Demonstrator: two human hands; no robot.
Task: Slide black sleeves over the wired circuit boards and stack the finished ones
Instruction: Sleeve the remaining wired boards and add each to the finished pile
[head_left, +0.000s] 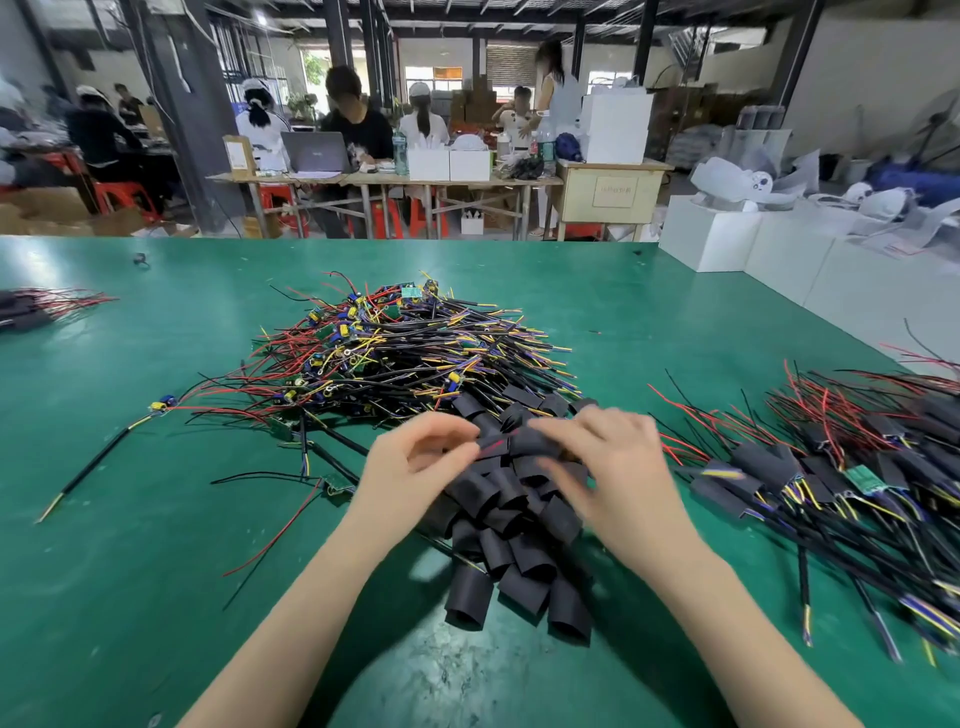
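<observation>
A heap of loose black sleeves (511, 540) lies on the green table (130, 571) in front of me. Behind it is a tangle of bare wired circuit boards (384, 348) with red, black, yellow and blue leads. Both hands meet above the sleeve heap. My left hand (415, 457) pinches one end of a black sleeve (519, 442) that has a red wire showing inside it. My right hand (608, 457) grips the sleeve's other end; it is blurred. The stack of sleeved boards (841, 478) lies to the right.
A small bundle of sleeved pieces (36, 309) lies at the far left edge. One single wired board (161, 404) trails a long black cable at the left. White boxes (727, 234) stand at the table's far right corner. People work at tables beyond.
</observation>
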